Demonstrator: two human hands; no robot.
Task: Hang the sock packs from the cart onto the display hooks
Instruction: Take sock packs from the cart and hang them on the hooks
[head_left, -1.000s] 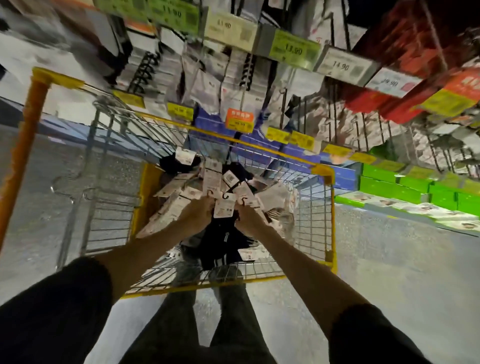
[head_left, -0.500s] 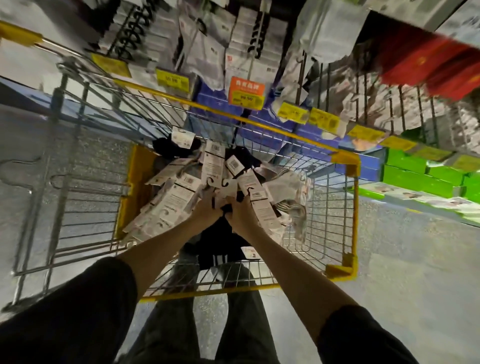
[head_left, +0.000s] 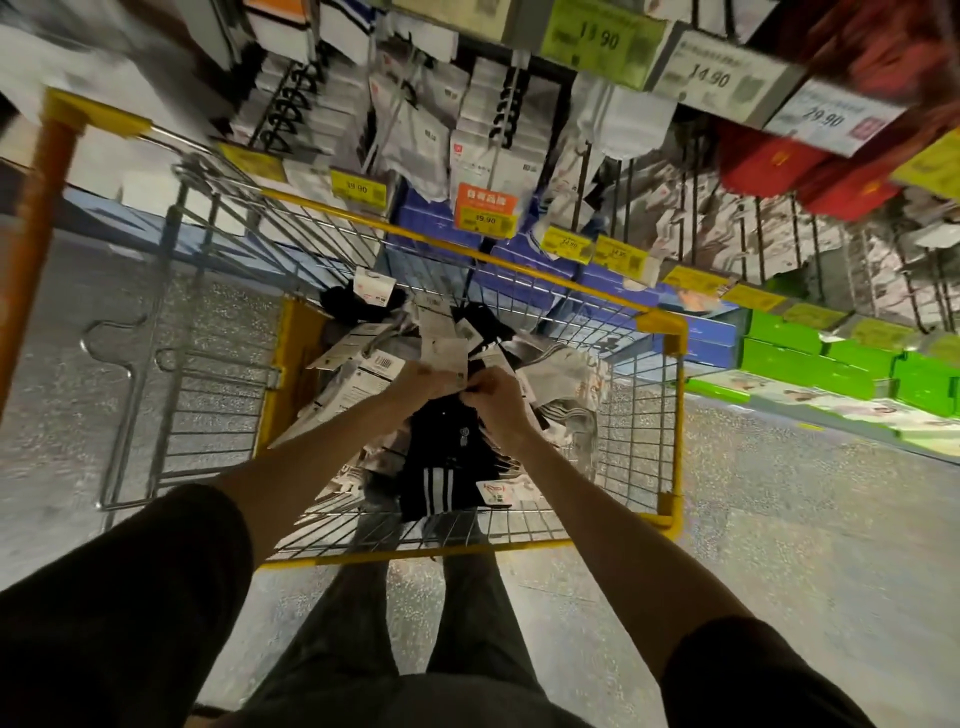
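**A:** How many hands are at work?

**B:** Two. The left hand (head_left: 427, 375) and right hand (head_left: 496, 400) meet knuckle to knuckle with fingers curled. Both pinch the white card tops of one bundle of black striped sock packs (head_left: 447, 467), which hangs just below them.

**A:** And around them?

**B:** One yellow-rimmed wire cart (head_left: 675, 415) encloses both hands. Loose white-carded sock packs (head_left: 358, 382) lie heaped at the left hand's outer side and beyond the fingertips, too jumbled to count. Well beyond the hands, the metal display hooks (head_left: 631, 197) carry more packs. One orange price label (head_left: 485, 208) sits among several yellow price labels (head_left: 358, 187).

**A:** Anything different from half a second back?

**B:** The hands still grip at the same spot over the heap. The view has tipped upward, so three readable upper price labels (head_left: 602, 39) now show far above the hands.
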